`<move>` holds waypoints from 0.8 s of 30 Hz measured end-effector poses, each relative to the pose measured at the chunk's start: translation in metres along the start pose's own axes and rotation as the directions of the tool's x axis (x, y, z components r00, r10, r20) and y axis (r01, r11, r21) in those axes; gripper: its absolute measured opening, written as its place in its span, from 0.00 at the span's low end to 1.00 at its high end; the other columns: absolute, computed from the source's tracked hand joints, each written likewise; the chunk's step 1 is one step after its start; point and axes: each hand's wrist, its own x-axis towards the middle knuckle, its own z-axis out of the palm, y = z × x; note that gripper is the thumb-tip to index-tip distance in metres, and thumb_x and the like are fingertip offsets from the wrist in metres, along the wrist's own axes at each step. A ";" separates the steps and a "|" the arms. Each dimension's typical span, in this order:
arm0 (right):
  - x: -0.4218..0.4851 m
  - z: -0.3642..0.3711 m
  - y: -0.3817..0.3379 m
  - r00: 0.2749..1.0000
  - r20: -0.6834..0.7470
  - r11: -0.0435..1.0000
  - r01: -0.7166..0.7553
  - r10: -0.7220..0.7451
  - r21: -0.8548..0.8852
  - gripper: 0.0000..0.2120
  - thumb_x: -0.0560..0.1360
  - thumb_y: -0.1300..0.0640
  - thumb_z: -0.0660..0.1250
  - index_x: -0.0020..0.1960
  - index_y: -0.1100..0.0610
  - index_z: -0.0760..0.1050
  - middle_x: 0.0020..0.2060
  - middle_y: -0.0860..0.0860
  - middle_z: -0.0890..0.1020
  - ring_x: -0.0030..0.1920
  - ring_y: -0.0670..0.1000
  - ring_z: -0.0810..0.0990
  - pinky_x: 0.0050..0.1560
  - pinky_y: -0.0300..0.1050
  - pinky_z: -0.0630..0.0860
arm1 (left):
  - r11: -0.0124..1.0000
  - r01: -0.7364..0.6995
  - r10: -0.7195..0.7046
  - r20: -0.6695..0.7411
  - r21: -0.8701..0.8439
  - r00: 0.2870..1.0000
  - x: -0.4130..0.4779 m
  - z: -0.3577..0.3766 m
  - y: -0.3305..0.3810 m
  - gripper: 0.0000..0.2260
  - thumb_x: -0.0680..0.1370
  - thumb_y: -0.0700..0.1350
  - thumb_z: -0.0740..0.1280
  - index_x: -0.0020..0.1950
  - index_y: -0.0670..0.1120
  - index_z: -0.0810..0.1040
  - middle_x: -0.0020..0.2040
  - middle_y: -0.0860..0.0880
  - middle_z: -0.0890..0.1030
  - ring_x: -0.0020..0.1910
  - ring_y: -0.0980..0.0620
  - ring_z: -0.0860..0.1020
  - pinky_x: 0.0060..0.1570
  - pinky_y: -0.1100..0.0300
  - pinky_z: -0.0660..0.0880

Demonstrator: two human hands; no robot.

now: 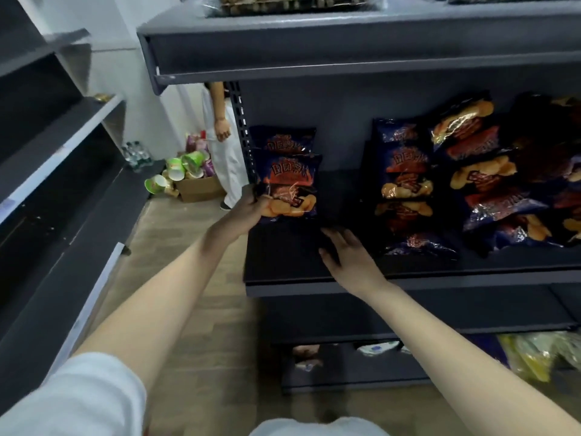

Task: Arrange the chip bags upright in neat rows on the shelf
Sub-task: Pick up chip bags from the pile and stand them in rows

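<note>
- The left hand (251, 206) holds the front chip bag (287, 187) by its lower left corner. The fingers curl round the edge.
- This bag stands upright at the left end of the shelf (408, 286).
- A second chip bag (284, 140) stands right behind it, so this row has two bags in it.
- The right hand (347, 251) is open, with its fingers spread out flat over the bare dark part of the shelf. I cannot tell if it touches the shelf.
- To the right, past a bare gap, a pile of chip bags (490, 171) lies in a mess. Some lean back, some lie flat on each other, and some are tipped sideways.
- The step now looks like setting the front bag straight in its row.
- Most of the job looks not done, since only two bags stand neat.
- Next, I think the left hand should let go once the bag stands on its own. Then the right hand should reach for the nearest bag in the pile.
- That bag should go upright in the gap, beside the first row. The bags look puffy and light, so they may tip over.
- On the floor past the shelf is a cardboard box (201, 188) with noodle cups (191, 160). Another person (224, 152) stands there.
</note>
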 end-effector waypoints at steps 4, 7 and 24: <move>-0.002 0.014 0.006 0.996 -0.078 0.981 0.019 -0.035 -0.194 0.20 0.80 0.53 0.56 0.70 0.56 0.67 0.70 0.55 0.67 0.71 0.56 0.64 0.70 0.47 0.61 | 0.991 0.032 -0.027 -0.042 0.133 0.999 0.022 0.002 0.001 0.21 0.80 0.48 0.56 0.70 0.41 0.58 0.65 0.41 0.70 0.64 0.43 0.69 0.55 0.58 0.66; -0.002 0.013 0.002 0.995 -0.092 0.980 0.026 -0.045 -0.199 0.19 0.80 0.55 0.57 0.69 0.57 0.69 0.69 0.56 0.68 0.70 0.57 0.65 0.69 0.48 0.62 | 0.978 0.110 -0.087 -0.130 0.179 0.988 0.030 -0.002 -0.010 0.19 0.79 0.48 0.58 0.67 0.42 0.61 0.61 0.38 0.73 0.59 0.39 0.72 0.50 0.54 0.68; -0.004 0.012 -0.003 0.995 -0.099 0.973 -0.019 -0.004 -0.232 0.19 0.78 0.55 0.58 0.69 0.56 0.68 0.69 0.54 0.69 0.69 0.56 0.66 0.68 0.50 0.65 | 0.949 -0.258 0.310 -0.402 0.180 0.862 -0.020 0.024 -0.011 0.23 0.74 0.39 0.66 0.67 0.37 0.66 0.63 0.39 0.71 0.63 0.42 0.69 0.65 0.54 0.65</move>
